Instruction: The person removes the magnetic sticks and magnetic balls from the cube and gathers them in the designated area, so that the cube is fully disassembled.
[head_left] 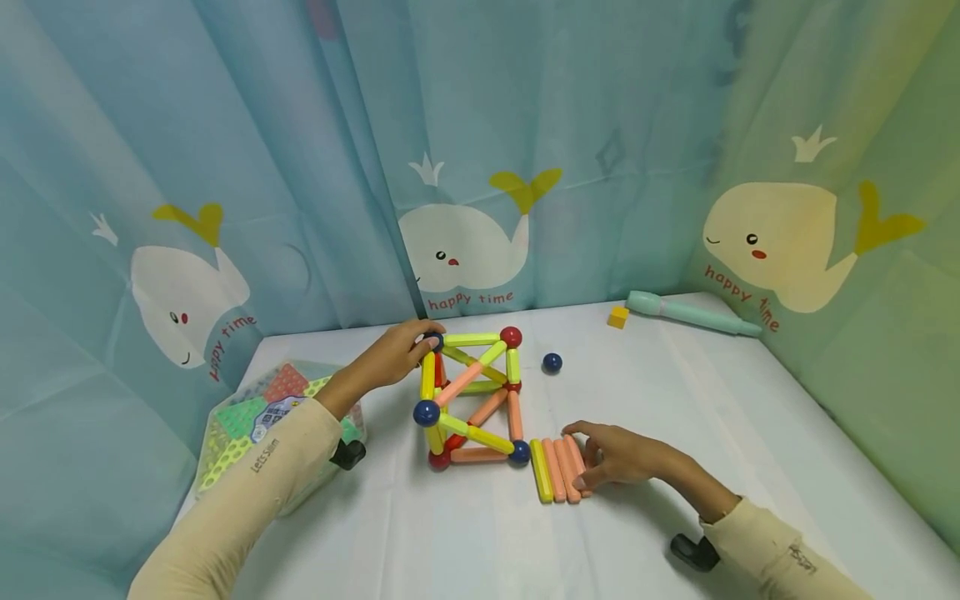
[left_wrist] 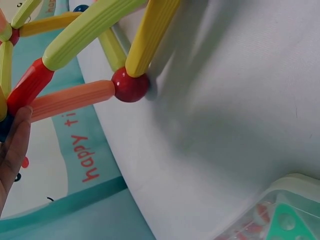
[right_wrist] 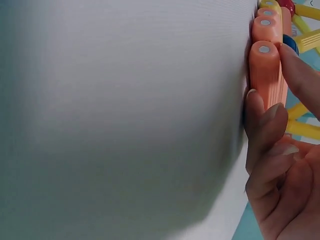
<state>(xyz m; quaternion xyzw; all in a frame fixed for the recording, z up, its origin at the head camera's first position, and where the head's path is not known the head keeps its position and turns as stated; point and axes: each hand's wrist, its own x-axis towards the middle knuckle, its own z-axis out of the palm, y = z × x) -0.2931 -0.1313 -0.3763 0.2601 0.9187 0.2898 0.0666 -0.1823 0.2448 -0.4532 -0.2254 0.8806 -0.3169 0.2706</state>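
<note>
A cube-like frame of magnetic sticks and balls [head_left: 513, 417] stands on the white table. At its far upper left corner my left hand [head_left: 401, 354] grips a dark blue ball [head_left: 435, 340]; in the left wrist view, fingertips [left_wrist: 20, 125] lie against a red stick [left_wrist: 31, 82] there. To the right of the frame lies a row of sticks, one yellow stick [head_left: 542, 471] and several orange ones. Around the rightmost orange stick [right_wrist: 265, 65] my right hand [head_left: 618, 454] has its thumb and fingers, pinching it. A loose dark blue ball [head_left: 552, 362] sits behind the row.
On the left, under my left forearm, stands a clear plastic box [head_left: 217, 450] of coloured pieces. A small yellow cube [head_left: 618, 317] and a mint-green wand-shaped object [head_left: 693, 314] lie at the back right. A whale-print curtain [head_left: 337, 167] hangs behind the table.
</note>
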